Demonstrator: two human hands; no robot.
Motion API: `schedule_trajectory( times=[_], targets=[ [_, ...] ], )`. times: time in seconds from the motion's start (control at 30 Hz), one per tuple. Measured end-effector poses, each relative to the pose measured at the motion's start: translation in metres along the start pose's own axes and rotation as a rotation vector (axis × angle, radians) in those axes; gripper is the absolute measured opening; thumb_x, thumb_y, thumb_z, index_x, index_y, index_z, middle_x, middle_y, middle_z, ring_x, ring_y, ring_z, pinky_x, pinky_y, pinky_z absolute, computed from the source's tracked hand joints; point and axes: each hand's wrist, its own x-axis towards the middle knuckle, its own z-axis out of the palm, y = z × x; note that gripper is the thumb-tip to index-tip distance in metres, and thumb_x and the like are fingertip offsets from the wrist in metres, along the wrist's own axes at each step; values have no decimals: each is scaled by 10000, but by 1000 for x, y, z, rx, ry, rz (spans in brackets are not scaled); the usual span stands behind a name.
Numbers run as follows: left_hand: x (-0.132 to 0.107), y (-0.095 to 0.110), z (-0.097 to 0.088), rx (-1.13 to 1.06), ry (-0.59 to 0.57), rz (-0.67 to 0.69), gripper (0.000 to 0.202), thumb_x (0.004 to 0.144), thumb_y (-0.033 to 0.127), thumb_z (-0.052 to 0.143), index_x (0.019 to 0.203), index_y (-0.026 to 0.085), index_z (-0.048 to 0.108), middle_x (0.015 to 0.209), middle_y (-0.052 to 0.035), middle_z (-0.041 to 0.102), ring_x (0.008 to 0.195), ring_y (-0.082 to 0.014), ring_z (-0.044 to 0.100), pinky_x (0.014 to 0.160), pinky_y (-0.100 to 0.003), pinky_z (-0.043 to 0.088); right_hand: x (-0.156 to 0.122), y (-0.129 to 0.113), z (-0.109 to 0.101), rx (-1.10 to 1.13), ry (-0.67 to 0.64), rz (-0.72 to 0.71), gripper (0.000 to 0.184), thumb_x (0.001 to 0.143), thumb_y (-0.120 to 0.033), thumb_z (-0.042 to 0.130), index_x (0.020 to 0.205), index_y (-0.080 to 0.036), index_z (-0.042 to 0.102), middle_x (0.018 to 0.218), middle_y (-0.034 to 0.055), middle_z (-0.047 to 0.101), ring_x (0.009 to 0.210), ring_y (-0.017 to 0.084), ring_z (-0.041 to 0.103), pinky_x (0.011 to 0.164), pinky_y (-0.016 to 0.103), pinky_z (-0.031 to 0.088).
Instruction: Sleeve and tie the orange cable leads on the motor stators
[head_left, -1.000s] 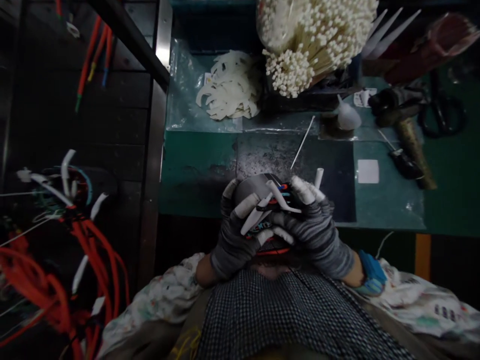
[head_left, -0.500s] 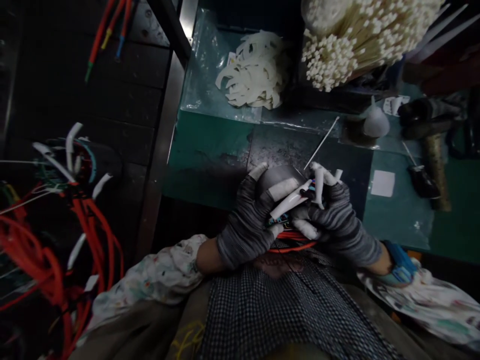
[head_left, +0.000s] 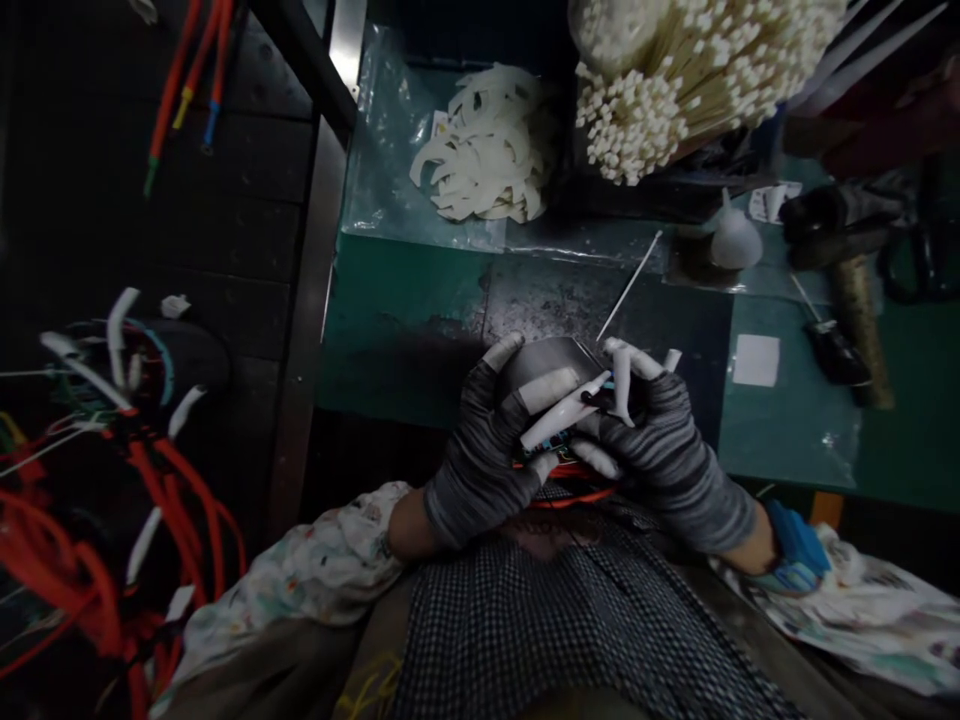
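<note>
A motor stator point(head_left: 547, 358) with a smooth grey cylindrical side is held close to my body at the table's near edge. My left hand point(head_left: 491, 450), in a grey striped glove with white fingertips, wraps round its left side. From the stator's end a white sleeve point(head_left: 564, 412) sticks out, with red lead wires point(head_left: 577, 490) below. My right hand point(head_left: 660, 430), gloved the same way, is closed at the stator's right side beside a bent white sleeve point(head_left: 622, 385). Its fingers pinch among the sleeved wires; exactly what they grip is partly hidden. Just beyond lies a thin white-tipped stick point(head_left: 630, 285).
Cream curved strips point(head_left: 491, 150) lie on plastic at the back. A bundle of white-tipped sticks point(head_left: 697, 90) stands behind. At right are a hammer point(head_left: 859, 290), a black-handled tool point(head_left: 836, 350) and a white square point(head_left: 756, 360). Another stator point(head_left: 180, 360) with red wires point(head_left: 176, 490) sits left.
The view has shifted slightly, so the surroundings appear a little farther left. Both hands keep their hold on the stator and its wires, with only slight finger movement.
</note>
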Motion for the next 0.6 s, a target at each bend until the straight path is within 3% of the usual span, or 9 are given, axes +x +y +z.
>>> schedule_trajectory(
  times=[0.1, 0.27, 0.47, 0.6],
  targets=[
    [0, -1, -1, 10, 21, 9, 722, 900, 133, 730, 1552, 289, 462, 1743, -115, 326, 1624, -385, 372, 1285, -557, 487, 0, -7, 2, 3, 6, 19, 638, 902, -461, 849, 1492, -386, 616, 1382, 97, 682, 1216, 370, 698, 1051, 657, 591],
    [5, -4, -1, 66, 13, 57, 774, 882, 109, 733, 1560, 363, 459, 1545, -49, 583, 1649, -357, 326, 1305, -622, 466, 1, -11, 8, 91, -15, 90, 598, 912, -437, 836, 1465, -366, 621, 1343, 95, 701, 1204, 360, 712, 1040, 642, 609],
    [6, -7, -3, 46, 6, 94, 850, 895, 116, 736, 1618, 407, 398, 1544, -38, 569, 1649, -350, 320, 1323, -634, 435, 11, -20, 2, 88, -80, 46, 554, 933, -425, 794, 1451, -346, 614, 1375, 114, 668, 1240, 363, 687, 1066, 620, 612],
    [19, -22, -15, -6, -89, 120, 868, 911, 230, 799, 1646, 410, 373, 1645, -50, 499, 1670, -361, 279, 1351, -653, 358, 31, -28, -4, 116, -241, 23, 506, 938, -381, 771, 1416, -309, 623, 1361, 121, 666, 1203, 342, 683, 1047, 572, 629]
  ],
)
